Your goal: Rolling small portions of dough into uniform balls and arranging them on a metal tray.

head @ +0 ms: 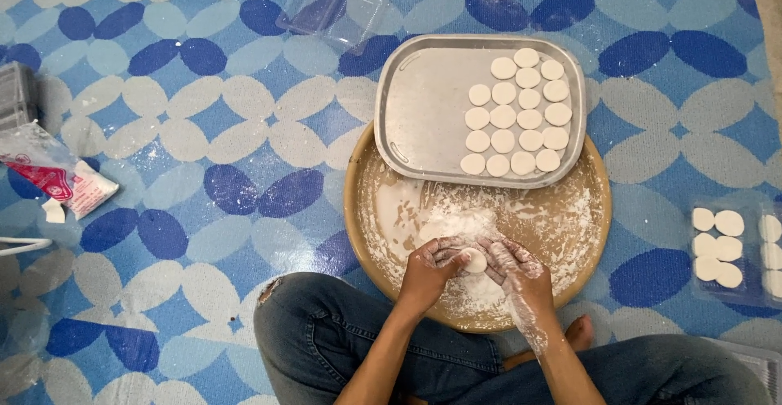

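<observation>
The left hand and the flour-coated right hand close together around a small white dough disc near the six o'clock edge of the round tan floured tray. At twelve o'clock, a rectangular metal tray of dough rounds overlaps its rim. Open patterned floor mat lies at nine o'clock.

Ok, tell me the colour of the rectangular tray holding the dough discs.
Silvery grey metal tray, dusted with flour; head view.

Both hands, left hand and right hand, press a dough disc
</observation>
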